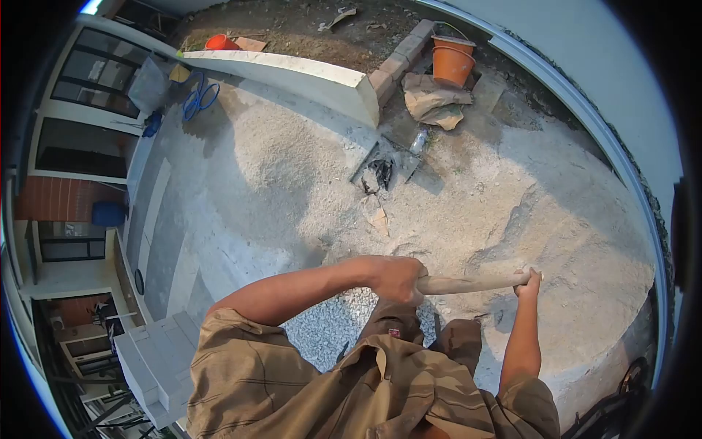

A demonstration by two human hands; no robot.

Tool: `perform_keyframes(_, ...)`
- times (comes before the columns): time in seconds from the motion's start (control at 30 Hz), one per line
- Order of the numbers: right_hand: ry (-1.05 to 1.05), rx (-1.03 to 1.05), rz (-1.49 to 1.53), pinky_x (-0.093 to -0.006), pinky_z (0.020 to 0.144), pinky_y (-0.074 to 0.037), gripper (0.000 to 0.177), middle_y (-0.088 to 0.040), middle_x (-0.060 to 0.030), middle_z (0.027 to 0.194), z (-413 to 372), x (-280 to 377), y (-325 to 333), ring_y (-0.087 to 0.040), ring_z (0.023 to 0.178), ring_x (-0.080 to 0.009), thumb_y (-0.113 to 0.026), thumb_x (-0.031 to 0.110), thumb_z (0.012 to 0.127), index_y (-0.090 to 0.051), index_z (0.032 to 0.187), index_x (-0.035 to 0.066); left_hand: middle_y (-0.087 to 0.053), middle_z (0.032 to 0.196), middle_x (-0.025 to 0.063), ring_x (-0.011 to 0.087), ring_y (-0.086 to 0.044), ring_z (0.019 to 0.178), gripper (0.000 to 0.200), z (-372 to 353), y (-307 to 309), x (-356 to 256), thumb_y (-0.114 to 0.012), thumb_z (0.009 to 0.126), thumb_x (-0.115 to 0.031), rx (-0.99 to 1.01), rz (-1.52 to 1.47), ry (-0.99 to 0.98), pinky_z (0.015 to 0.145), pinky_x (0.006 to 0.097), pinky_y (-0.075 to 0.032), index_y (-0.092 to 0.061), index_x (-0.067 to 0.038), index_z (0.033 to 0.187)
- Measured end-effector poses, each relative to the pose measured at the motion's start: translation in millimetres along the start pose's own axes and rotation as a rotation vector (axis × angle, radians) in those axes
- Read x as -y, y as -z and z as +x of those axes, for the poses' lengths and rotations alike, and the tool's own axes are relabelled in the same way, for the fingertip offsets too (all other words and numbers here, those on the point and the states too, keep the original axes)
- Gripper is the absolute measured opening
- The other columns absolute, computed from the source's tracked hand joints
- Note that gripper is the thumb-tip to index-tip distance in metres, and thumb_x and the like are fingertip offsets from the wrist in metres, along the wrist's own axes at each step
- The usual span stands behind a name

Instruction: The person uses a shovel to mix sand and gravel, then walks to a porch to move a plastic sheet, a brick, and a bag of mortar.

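A wooden handle (472, 284) lies level across the front of my body, above the pale sand (570, 256). My left hand (398, 279) is wrapped round its left part. At its right end my right hand (528, 282) is closed on the wood, fingers round the tip. Whatever the handle belongs to is hidden behind my left hand and arm. Grey gravel (322, 333) shows below my left forearm, beside my legs.
A sand heap (281, 150) rises ahead. Past it are a low white wall (292, 73), a black plastic bag (378, 175), a clear bottle (418, 142), crumpled sacks (435, 101) and orange buckets (453, 64). Grey blocks (157, 362) are stacked at the left.
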State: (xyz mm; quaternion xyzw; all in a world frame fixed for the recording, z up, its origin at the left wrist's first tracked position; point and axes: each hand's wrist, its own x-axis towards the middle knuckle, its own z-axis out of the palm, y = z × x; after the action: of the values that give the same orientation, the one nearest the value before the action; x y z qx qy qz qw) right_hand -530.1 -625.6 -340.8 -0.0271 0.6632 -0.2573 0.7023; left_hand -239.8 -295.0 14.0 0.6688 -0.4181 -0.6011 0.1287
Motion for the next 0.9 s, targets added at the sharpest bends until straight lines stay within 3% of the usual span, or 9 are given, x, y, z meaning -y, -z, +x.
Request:
perform_keyframes(0.13,-0.077,0.017,-0.1,-0.0366,0.063,-0.051,0.032,-0.047,-0.0098,0.084,-59,-140,-100,-0.051,0.068,-0.021,-0.049,0.025,0.091,-0.035,0.113,0.008,-0.063,0.073,0.0153,0.0345,-0.062,0.074,0.017,-153,65,43,-0.062,0.07,-0.015,-0.286,0.267,0.323,0.067,0.044,-0.047,-0.062,-0.006,0.085)
perform_keyframes(0.2,-0.251,0.107,-0.075,-0.0443,0.071,-0.051,0.031,-0.048,-0.0116,0.09,-144,-226,-166,-0.053,0.075,-0.0241,-0.043,0.026,0.094,-0.033,0.116,0.007,-0.061,0.07,0.0109,0.0313,-0.061,0.072,0.015,-233,93,47,-0.061,0.065,-0.005,-0.648,0.548,0.596,0.07,0.0404,-0.047,-0.063,-0.007,0.08)
perform_keyframes(0.3,-0.634,0.4,0.025,-0.051,0.093,-0.045,0.037,-0.044,-0.0172,0.111,-292,-329,-242,-0.051,0.103,-0.031,-0.048,0.018,0.094,-0.031,0.122,0.002,-0.062,0.091,0.0054,0.026,-0.055,0.092,0.023,-331,134,45,-0.066,0.061,0.005,-1.224,1.012,0.873,0.083,0.0375,-0.042,-0.063,-0.007,0.081)
perform_keyframes(0.37,-0.785,0.549,0.014,-0.0499,0.097,-0.044,0.04,-0.04,-0.0181,0.118,-365,-375,-272,-0.048,0.11,-0.0339,-0.051,0.021,0.095,-0.03,0.121,0.0,-0.06,0.103,0.0041,0.029,-0.054,0.103,0.029,-382,158,71,-0.066,0.066,0.003,-1.579,1.237,0.809,0.088,0.04,-0.042,-0.06,-0.011,0.091)
perform_keyframes(0.5,-0.697,0.661,0.013,-0.0518,0.102,-0.04,0.04,-0.041,-0.0135,0.118,-396,-380,-276,-0.044,0.113,-0.0301,-0.059,0.017,0.091,-0.034,0.12,0.005,-0.062,0.095,0.0084,0.0328,-0.059,0.093,0.016,-437,156,147,-0.064,0.073,-0.003,-1.369,0.864,1.061,0.079,0.044,-0.048,-0.061,-0.01,0.087)
perform_keyframes(0.57,-0.508,0.595,-0.082,-0.052,0.095,-0.043,0.042,-0.044,-0.0101,0.115,-352,-332,-253,-0.047,0.107,-0.0268,-0.065,0.018,0.086,-0.039,0.118,0.008,-0.064,0.08,0.0146,0.0343,-0.062,0.08,0.018,-414,128,214,-0.073,0.063,-0.007,-1.176,0.702,0.855,0.072,0.0438,-0.049,-0.063,-0.003,0.078)
perform_keyframes(0.7,-0.114,0.407,-0.217,-0.0539,0.08,-0.043,0.038,-0.048,-0.0041,0.103,-258,-200,-197,-0.048,0.096,-0.022,-0.071,0.019,0.078,-0.048,0.108,0.014,-0.067,0.086,0.0204,0.0349,-0.066,0.08,0.037,-204,27,299,-0.076,0.061,-0.017,-0.593,0.306,0.681,0.072,0.0409,-0.051,-0.067,0.001,0.092)
perform_keyframes(0.8,0.456,0.278,-0.126,-0.0326,0.068,-0.045,0.042,-0.052,-0.0056,0.088,-253,-36,-143,-0.051,0.079,-0.0146,-0.07,0.015,0.079,-0.043,0.108,0.004,-0.068,0.08,0.0161,0.0274,-0.067,0.076,0.035,9,-58,274,-0.078,0.067,-0.024,-0.317,0.083,0.206,0.068,0.0373,-0.051,-0.066,0.0,0.091)
perform_keyframes(0.9,0.949,0.312,-0.043,-0.0296,0.075,-0.045,0.043,-0.054,-0.0072,0.092,-327,132,-84,-0.053,0.08,-0.0146,-0.068,0.013,0.082,-0.042,0.114,0.002,-0.067,0.073,0.0145,0.0232,-0.065,0.067,0.036,178,-95,104,-0.076,0.075,-0.032,-0.076,0.025,-0.165,0.063,0.0356,-0.049,-0.066,0.0,0.086)
